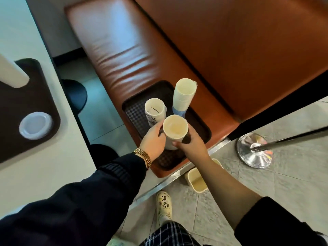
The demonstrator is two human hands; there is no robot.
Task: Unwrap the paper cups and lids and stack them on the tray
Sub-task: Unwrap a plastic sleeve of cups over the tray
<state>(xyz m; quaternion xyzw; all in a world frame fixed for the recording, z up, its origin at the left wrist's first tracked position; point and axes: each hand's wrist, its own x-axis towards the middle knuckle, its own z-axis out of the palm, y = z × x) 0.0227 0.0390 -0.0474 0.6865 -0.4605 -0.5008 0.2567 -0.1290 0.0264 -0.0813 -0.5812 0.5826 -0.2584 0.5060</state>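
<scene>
Brown leather bench seating (124,55) fills the upper part of the head view, and a dark checkered tray (134,112) lies on the seat near its front edge. Three upright stacks of paper cups stand on this tray: a printed stack (155,110) to the left, a taller plain stack (184,96) behind with a blue band at its base, and a nearer front stack (174,130) between the hands.

By my reading, the step in hand is setting the front stack down on the tray. The left hand (153,141) curls round the stack's left side, fingers bent against the cup wall, and its upper fingers lie close to the printed stack; whether they touch it I cannot tell. The right hand (192,142) wraps the right side from below, thumb tip showing at the base. Both sets of fingers are closed around the stack, not spread.

The next move probably calls for seating the base flat and letting go evenly, so that the tall stack does not lean into its neighbours. A white lid (35,125) sits on another dark tray (23,96) on the table at left, well apart, and a cream bin (196,180) stands on the floor below the bench.
</scene>
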